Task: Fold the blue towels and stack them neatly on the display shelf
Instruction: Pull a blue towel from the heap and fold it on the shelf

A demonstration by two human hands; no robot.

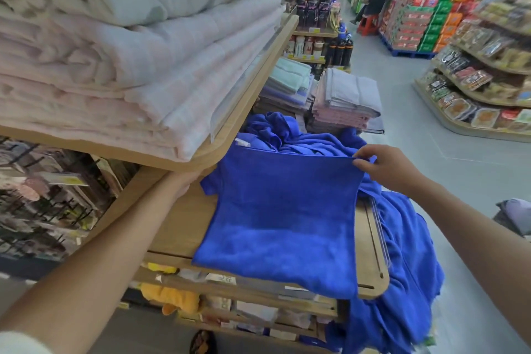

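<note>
On the far left, big soft quilts point(120, 46) sit piled on the top shelf point(253, 86). Under that shelf the left arm reaches in. The left hand point(186, 181) goes out of sight behind the shelf edge, right by the towel's left corner, so I cannot tell if it is gripping or flat.

In the middle, a blue towel point(281, 210) lies spread on the wood shelf point(184, 227). Its front edge hangs a bit over the shelf's front. Its back edge is lifted up and pulled straight.

Behind it is a messy heap point(287, 132) of more blue towels, and some spill down the right side toward the floor.

On the right, the right hand point(385, 167) pinches the towel's back right corner with thumb and fingers.

The towel looks soft, floppy and light. It will bend and droop anywhere nobody holds it. I think corners are the best spots to grab, one in each hand, so the edge stays straight for the fold. It looks fuzzy, so it should not slip much
</note>
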